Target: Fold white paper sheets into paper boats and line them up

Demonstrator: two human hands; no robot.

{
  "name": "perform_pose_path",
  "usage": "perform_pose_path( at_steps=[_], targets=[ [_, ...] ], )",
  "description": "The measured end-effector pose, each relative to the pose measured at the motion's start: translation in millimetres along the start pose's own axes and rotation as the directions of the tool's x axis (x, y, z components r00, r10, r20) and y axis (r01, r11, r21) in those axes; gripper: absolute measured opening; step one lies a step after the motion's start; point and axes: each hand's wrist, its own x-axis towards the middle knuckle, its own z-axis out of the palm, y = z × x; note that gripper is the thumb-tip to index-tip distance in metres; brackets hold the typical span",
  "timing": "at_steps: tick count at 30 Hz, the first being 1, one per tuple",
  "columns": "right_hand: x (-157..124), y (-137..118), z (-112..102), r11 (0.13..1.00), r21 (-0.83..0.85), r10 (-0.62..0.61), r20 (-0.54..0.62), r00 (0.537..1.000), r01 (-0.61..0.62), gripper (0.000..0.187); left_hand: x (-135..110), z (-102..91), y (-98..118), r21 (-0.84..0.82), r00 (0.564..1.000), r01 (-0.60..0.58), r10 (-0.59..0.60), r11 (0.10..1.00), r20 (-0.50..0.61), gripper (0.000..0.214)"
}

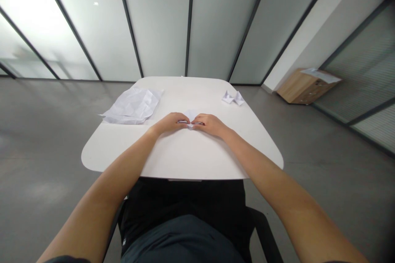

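Note:
Near the middle of the white table (194,160), a small folded piece of white paper (190,126) lies between my two hands. My left hand (173,122) grips its left side, with the fingers curled and the thumb on the near side. From the right, my right hand (210,124) pinches the other side the same way. The fingertips almost meet at the centre. Both hands cover much of the paper, so its full shape is hidden.
Crumpled, creased white sheets (134,106) lie at the table's left edge. A folded white paper figure (233,98) with pointed corners stands at the far right. A wooden cabinet (305,86) with papers on top is on the floor by the wall, beside frosted glass panels (160,20).

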Motion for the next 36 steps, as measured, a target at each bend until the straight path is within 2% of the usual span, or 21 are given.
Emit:
perform_pose_path(
  at_steps=[4, 8, 13, 17, 22, 25, 28, 30, 31, 33, 36],
  targets=[
    [0, -4, -1, 0.999, -0.036, -0.004, -0.037, 0.999, 0.003, 0.038, 2, 0.7, 3, 0.048, 0.995, 0.085, -0.083, 0.995, -0.047, 0.035],
    [0, -5, -2, 0.999, -0.035, -0.013, -0.084, 0.996, 0.010, 0.033, 3, 0.9, 9, 0.097, 0.990, 0.118, -0.110, 0.988, -0.085, 0.036],
    [2, -7, -1, 0.996, 0.030, 0.089, -0.162, 0.983, -0.086, 0.022, 3, 2.3, 17, 0.068, 0.980, 0.133, -0.120, 0.989, -0.161, 0.038],
    [3, -11, -1, 0.968, 0.201, 0.203, -0.266, 0.942, -0.152, 0.026, 5, 3.9, 22, -0.032, 0.967, 0.117, -0.121, 0.993, -0.224, 0.040],
    [1, -18, -4, 0.913, 0.381, 0.277, -0.321, 0.906, -0.144, 0.039, 7, 4.4, 28, -0.250, 0.947, 0.101, -0.170, 0.963, -0.272, 0.044],
    [0, -23, -8, 0.899, 0.421, 0.288, -0.348, 0.892, -0.126, 0.041, 8, 6.0, 33, -0.461, 0.940, 0.082, -0.223, 0.883, -0.259, 0.048],
    [0, -29, -12, 0.892, 0.437, 0.293, -0.375, 0.879, -0.111, 0.039, 10, 9.7, 40, -0.702, 0.933, 0.071, -0.295, 0.709, -0.204, 0.054],
    [0, -33, -15, 0.893, 0.434, 0.295, -0.368, 0.882, -0.117, 0.038, 12, 12.3, 43, -0.793, 0.934, 0.085, -0.326, 0.603, -0.148, 0.057],
    [0, -34, -15, 0.896, 0.425, 0.295, -0.359, 0.885, -0.126, 0.038, 13, 13.4, 43, -0.810, 0.934, 0.098, -0.335, 0.579, -0.126, 0.057],
    [1, -33, -15, 0.905, 0.398, 0.299, -0.342, 0.891, -0.151, 0.036, 14, 14.9, 41, -0.789, 0.930, 0.136, -0.352, 0.599, -0.107, 0.054],
    [2, -28, -11, 0.925, 0.326, 0.298, -0.302, 0.905, -0.196, 0.030, 13, 15.3, 31, -0.603, 0.909, 0.224, -0.387, 0.766, -0.153, 0.041]
  ],
)
